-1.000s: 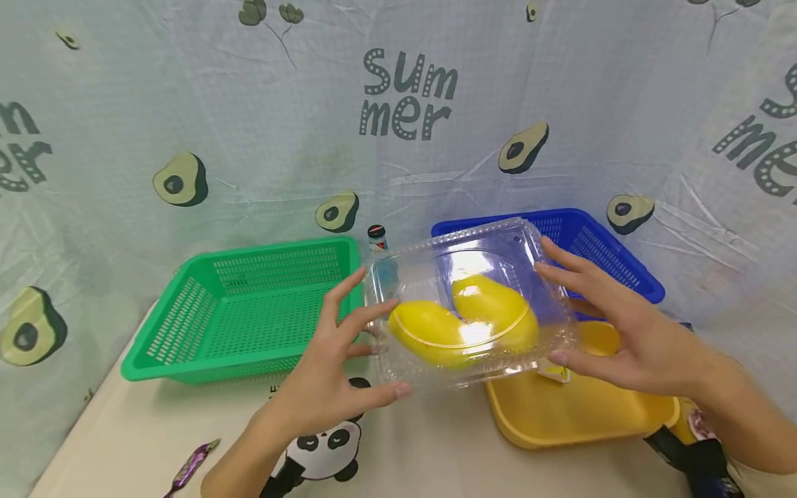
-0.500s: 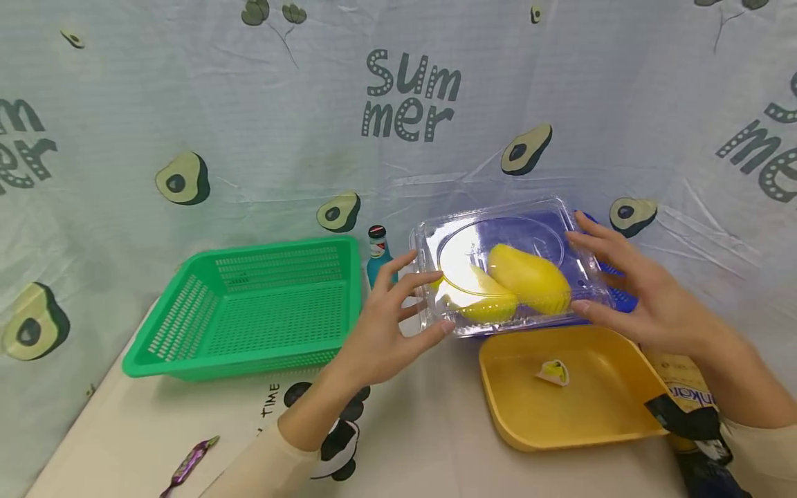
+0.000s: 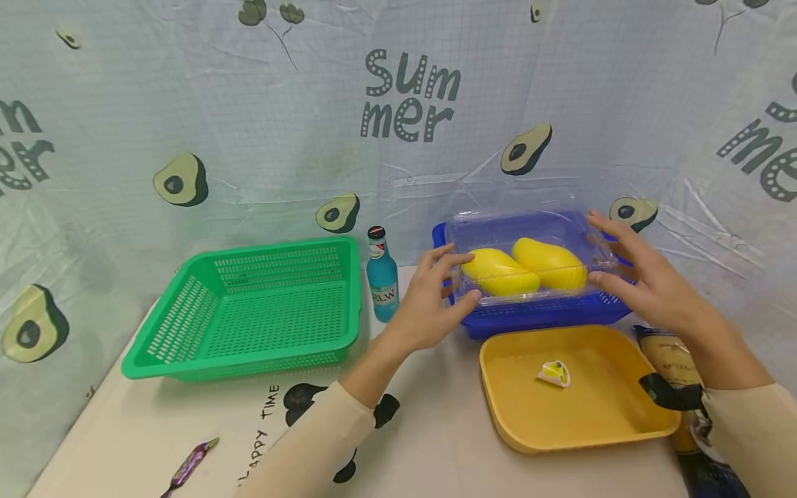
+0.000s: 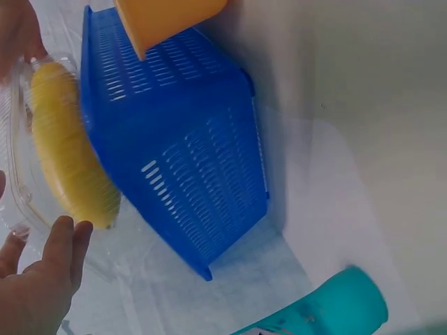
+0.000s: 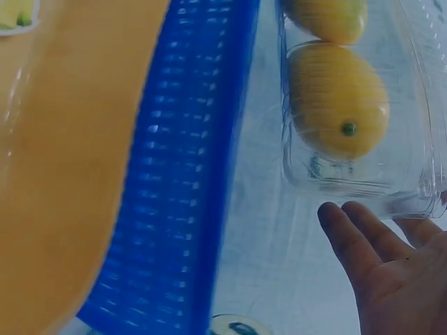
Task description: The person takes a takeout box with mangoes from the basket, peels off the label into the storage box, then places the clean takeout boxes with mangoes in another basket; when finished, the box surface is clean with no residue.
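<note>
Both hands hold a clear plastic clamshell container (image 3: 476,229) by its two short ends. Two yellow mangoes (image 3: 551,265) lie side by side inside it. My left hand (image 3: 429,304) grips the left end, thumb in front and fingers behind; my right hand (image 3: 654,287) grips the right end the same way. Below the container stands the blue basket (image 3: 542,315), overlapped by it in the head view. The left wrist view has the container (image 4: 24,174) above the basket's rim. In the right wrist view, my right hand's (image 5: 401,272) fingertips are at the container's end.
In front of the blue basket is a yellow tray (image 3: 585,415) holding a small white-and-yellow piece (image 3: 554,373). A blue bottle (image 3: 382,280) stands beside the green basket (image 3: 274,318). A purple-wrapped candy (image 3: 189,467) lies front left, a printed packet (image 3: 669,356) right.
The container has moved back and to the right with both hands, from in front of the baskets to over the blue basket. It has levelled out, and the mangoes have shifted inside.
</note>
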A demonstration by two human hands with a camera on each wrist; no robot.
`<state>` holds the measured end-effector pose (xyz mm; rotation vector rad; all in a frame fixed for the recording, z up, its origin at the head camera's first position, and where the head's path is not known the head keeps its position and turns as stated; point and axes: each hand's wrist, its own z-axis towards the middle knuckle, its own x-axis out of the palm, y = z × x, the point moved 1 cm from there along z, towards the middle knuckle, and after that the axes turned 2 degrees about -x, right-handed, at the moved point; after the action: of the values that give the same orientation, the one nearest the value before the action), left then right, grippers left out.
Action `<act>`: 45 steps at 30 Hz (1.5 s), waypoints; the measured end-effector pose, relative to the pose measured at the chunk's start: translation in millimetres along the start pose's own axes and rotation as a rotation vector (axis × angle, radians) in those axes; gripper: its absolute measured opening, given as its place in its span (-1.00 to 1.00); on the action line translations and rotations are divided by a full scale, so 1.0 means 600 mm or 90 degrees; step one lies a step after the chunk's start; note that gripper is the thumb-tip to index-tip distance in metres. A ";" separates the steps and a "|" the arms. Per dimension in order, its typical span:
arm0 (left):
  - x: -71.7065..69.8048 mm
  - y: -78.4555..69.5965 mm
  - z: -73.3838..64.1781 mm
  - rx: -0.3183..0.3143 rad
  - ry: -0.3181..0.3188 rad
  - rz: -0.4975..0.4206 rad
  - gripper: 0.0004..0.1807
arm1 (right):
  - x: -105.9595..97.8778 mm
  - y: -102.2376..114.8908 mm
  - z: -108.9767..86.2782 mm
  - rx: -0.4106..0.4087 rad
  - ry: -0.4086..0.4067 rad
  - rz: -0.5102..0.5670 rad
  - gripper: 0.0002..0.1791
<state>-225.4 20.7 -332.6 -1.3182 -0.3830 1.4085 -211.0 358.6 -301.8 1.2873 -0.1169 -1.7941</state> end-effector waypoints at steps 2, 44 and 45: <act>0.006 0.005 0.008 -0.006 0.008 0.002 -0.44 | 0.002 -0.015 0.001 0.029 0.004 0.013 -0.11; 0.061 0.059 0.028 -0.058 0.037 0.314 -0.73 | 0.035 -0.103 0.004 0.158 0.178 -0.058 -0.35; 0.060 0.059 0.027 -0.064 0.046 0.306 -0.72 | 0.036 -0.102 0.004 0.159 0.182 -0.065 -0.35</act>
<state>-247.6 46.1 -373.9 -1.6093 -0.0866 1.7459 -250.9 379.0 -348.9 1.7419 -0.1201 -1.6982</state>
